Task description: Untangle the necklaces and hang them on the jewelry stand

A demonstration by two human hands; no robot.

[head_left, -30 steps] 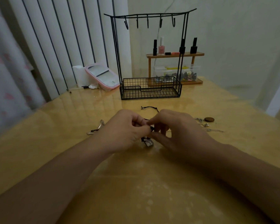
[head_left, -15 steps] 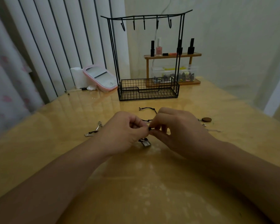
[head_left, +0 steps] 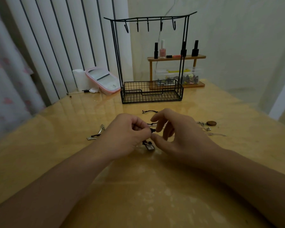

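Note:
A black-cord necklace (head_left: 149, 111) lies tangled on the yellow table between my hands, its square silver pendant (head_left: 149, 146) just below my fingers. My left hand (head_left: 127, 134) pinches the cord at a small knot. My right hand (head_left: 178, 135) hovers beside that knot with its fingers spread, the index finger lifted off the cord. The cord's clasp ends (head_left: 95, 135) lie to the left. A silver chain (head_left: 202, 124) with a round brown pendant (head_left: 211, 123) rests to the right. The black wire jewelry stand (head_left: 150, 94) stands behind, its hooks (head_left: 148, 26) bare.
Behind the stand are a wooden shelf (head_left: 176, 57) with nail polish bottles and a clear box (head_left: 178, 76) of small items. A pink mirror (head_left: 102, 79) and a white roll (head_left: 79, 79) sit at the back left, by the blinds.
My right hand has let go of the cord and spread its fingers, the index finger rising. My left hand keeps its pinch in the same place.

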